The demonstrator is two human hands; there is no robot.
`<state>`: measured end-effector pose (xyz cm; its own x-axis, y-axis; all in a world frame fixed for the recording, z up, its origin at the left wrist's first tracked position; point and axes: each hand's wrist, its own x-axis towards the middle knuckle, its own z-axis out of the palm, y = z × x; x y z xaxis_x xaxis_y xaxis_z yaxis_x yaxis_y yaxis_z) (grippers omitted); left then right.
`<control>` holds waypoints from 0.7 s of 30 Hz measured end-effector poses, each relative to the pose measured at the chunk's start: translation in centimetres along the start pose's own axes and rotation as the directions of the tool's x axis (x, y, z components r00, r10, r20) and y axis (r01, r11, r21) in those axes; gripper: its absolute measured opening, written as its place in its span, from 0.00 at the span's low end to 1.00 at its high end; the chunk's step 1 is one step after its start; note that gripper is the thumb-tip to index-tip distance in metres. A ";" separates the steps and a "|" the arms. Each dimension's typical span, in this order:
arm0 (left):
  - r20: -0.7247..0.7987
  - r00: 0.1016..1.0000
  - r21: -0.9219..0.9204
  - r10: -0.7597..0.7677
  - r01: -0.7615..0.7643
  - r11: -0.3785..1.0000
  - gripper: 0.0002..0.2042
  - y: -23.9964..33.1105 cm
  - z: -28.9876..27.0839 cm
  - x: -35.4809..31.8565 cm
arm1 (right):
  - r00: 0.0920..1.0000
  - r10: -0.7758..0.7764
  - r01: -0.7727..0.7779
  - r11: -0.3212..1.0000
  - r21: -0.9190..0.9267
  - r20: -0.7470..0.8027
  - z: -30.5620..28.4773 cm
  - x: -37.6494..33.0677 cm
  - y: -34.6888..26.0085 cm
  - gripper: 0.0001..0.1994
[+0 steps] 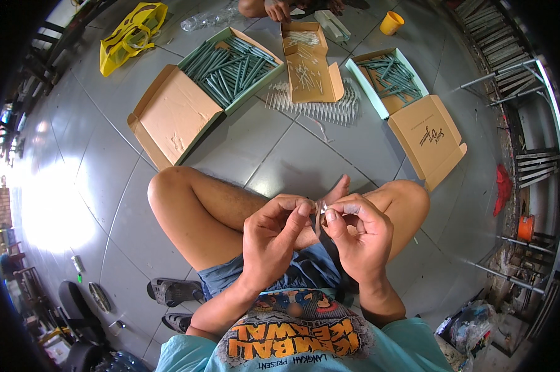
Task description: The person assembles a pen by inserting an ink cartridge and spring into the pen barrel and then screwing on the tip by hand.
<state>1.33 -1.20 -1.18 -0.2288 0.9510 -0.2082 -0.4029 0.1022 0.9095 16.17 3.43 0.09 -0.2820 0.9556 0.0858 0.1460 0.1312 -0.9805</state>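
Above my crossed legs my two hands meet, fingertips almost touching. My left hand (274, 232) is closed in a pinch at the upper end of a dark, narrow strip (327, 243), which hangs down toward my lap. My right hand (362, 230) is closed too, its thumb and forefinger pinching a small shiny, whitish piece (324, 208) beside the strip. The exact kind of that piece is too small to make out. Ahead of my feet, rows of thin clear plastic pieces (336, 113) lie on the floor, partly under an open brown cardboard box (324, 92) holding small whitish parts.
Left of it stands a box (250, 93) full of dark green pen-like tubes, its lid (168, 118) folded open. A similar box (372, 93) is at right. Another person's hand (277, 10) shows at the far edge. A yellow bag (115, 54), yellow cup (391, 23) and sandals (176, 291) lie around.
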 end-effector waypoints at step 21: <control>-0.073 0.971 -0.410 -0.228 0.179 0.894 0.10 -0.3 -1.2 0.6 | 0.979 0.193 -0.164 0.928 0.334 -0.057 0.1 0.1 0.9 0.07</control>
<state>0.19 -0.98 -2.02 -0.1948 0.8789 -0.4355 -0.7645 0.1421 0.6288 16.21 3.58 -0.83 -0.1937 0.9764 -0.0954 -0.1350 -0.1229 -0.9832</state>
